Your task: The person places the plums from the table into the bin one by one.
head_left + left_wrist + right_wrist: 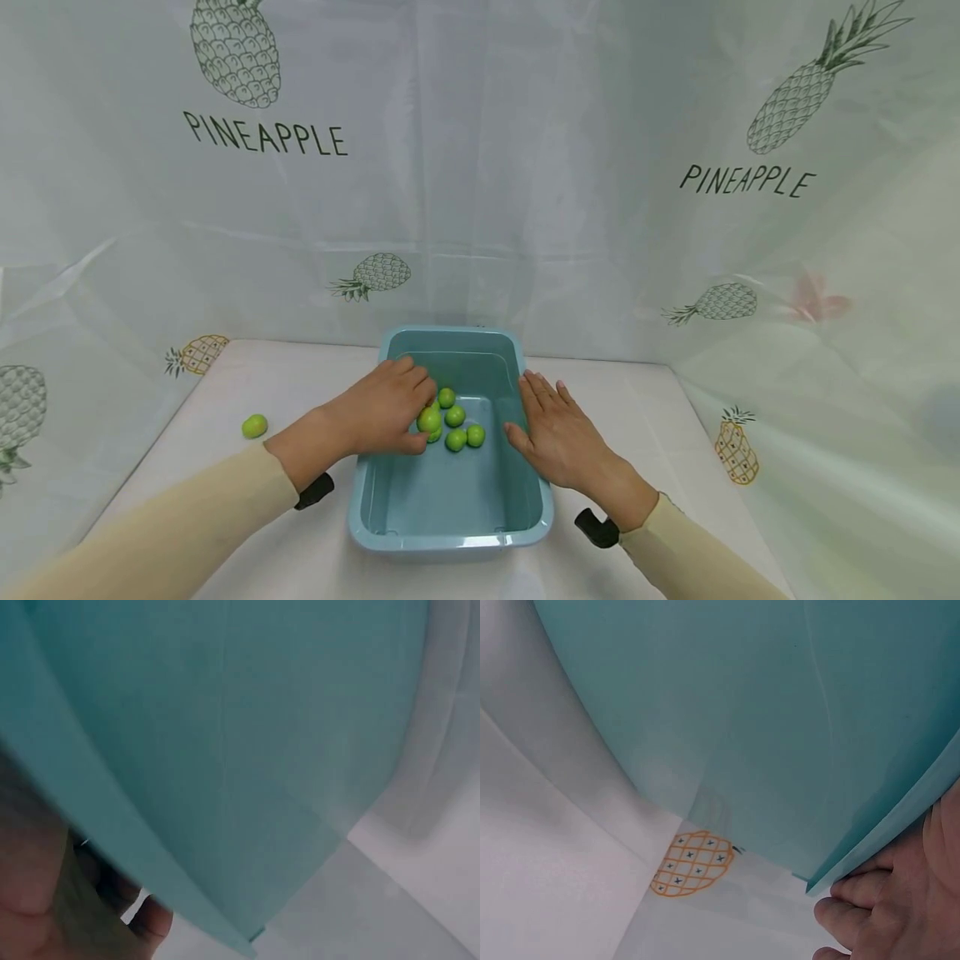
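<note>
Blue tub [450, 533] nearest, at 6 o'clock on surface [300, 550]. Right hand [558, 433] flat, fingers straight, on tub's 3 o'clock rim, holds nothing. Left hand [386, 408] inside, fingers curled round green fruit [430, 419]; loose fruits [465, 435] beside. Stray fruit [254, 426] at 9 o'clock. Judged step: gathering fruit; next move calls for steady lift.

Both arms wear long cream-beige sleeves [225, 500] ending at the wrists; just behind each bare hand sits a black wrist mount [596, 528] (rounded, strap-like).

Basin [450, 517]: smooth teal plastic, slight sheen. Green fruits [454, 417]: smooth, glossy skins. Table cover [660, 433] and backdrop [480, 167]: thin creased printed sheeting, faintly shiny. Sleeves [187, 517]: matt cloth.
</note>
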Demonstrator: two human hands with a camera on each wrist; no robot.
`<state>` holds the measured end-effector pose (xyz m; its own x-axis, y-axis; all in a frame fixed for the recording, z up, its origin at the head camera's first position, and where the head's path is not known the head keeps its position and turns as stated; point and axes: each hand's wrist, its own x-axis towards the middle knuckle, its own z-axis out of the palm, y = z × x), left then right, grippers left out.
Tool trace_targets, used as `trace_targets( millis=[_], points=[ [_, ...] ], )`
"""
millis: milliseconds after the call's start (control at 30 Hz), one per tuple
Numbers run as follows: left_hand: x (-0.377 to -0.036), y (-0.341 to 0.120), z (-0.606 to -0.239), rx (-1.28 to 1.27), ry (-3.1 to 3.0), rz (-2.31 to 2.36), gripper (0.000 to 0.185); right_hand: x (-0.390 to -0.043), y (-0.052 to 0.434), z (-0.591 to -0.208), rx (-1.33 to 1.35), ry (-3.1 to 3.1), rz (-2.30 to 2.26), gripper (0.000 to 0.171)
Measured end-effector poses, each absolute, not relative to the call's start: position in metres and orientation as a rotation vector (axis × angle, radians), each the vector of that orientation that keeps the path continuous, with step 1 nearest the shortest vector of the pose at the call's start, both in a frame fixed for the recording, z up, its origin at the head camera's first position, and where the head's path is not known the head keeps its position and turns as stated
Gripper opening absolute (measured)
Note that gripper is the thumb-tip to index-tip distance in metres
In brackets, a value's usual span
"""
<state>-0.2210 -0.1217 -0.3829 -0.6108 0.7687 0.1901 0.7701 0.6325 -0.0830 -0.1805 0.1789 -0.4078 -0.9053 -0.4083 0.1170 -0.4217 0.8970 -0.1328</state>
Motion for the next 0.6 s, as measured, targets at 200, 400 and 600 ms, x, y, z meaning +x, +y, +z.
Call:
trace_targets(
  millis=[200,400,600],
  points=[
    [-0.22,-0.113,-0.393,-1.29,-2.717,0.052,0.039,-0.181,0.179,-0.408,0.646,-2.98,0.234,0.077],
    [-0.218,-0.11,-0.396,-1.286,-2.768,0.084,0.045,-0.181,0.179,-0.409,0.648,-2.977,0.227,0.077],
    [-0.217,-0.109,-0.396,-1.268,-2.79,0.099,0.047,-0.181,0.178,-0.408,0.644,-2.976,0.223,0.077]
  ],
)
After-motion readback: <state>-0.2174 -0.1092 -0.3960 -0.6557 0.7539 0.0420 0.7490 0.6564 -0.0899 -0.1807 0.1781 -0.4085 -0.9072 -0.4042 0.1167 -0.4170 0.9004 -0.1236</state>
